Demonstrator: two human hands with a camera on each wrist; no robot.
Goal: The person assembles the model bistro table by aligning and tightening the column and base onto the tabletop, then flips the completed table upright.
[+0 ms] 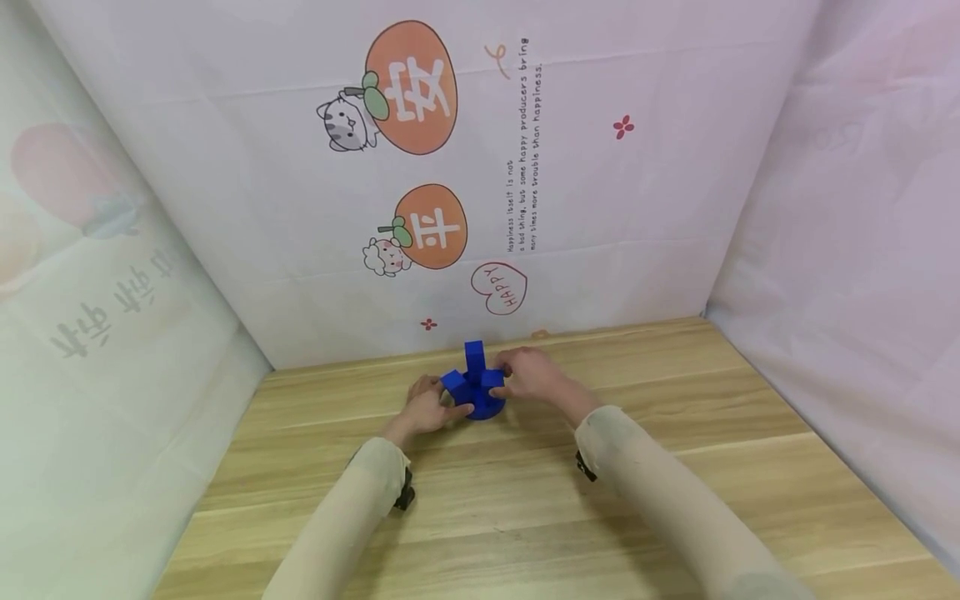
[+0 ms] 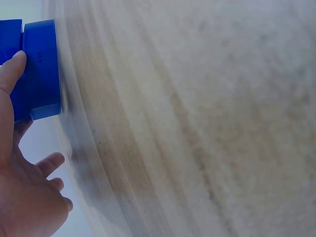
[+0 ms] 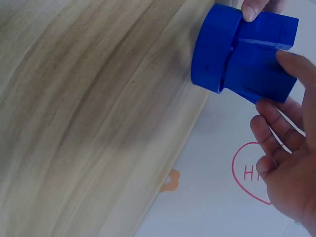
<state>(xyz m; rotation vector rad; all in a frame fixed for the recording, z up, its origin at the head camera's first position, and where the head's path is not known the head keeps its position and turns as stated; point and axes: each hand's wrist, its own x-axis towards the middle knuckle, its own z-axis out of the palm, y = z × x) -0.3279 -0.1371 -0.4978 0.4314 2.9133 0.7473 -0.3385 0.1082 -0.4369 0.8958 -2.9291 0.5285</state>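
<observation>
A blue plastic part (image 1: 486,408) with a round ring-like base and three upright blocks is at the back of the wooden table, between both hands. My left hand (image 1: 426,408) grips it from the left; in the left wrist view the thumb lies against the blue base (image 2: 42,69) and the other fingers reach behind it. My right hand (image 1: 531,375) pinches one upright block from the right. In the right wrist view its thumb and fingertips sit on either side of that block (image 3: 256,74), while the left thumb shows on a neighbouring block.
The wooden table (image 1: 495,508) ends at a white printed cloth wall (image 1: 585,208) just behind the part. More cloth stands at left (image 1: 97,400) and right (image 1: 840,275). Small black devices (image 1: 405,492) are worn at the wrists.
</observation>
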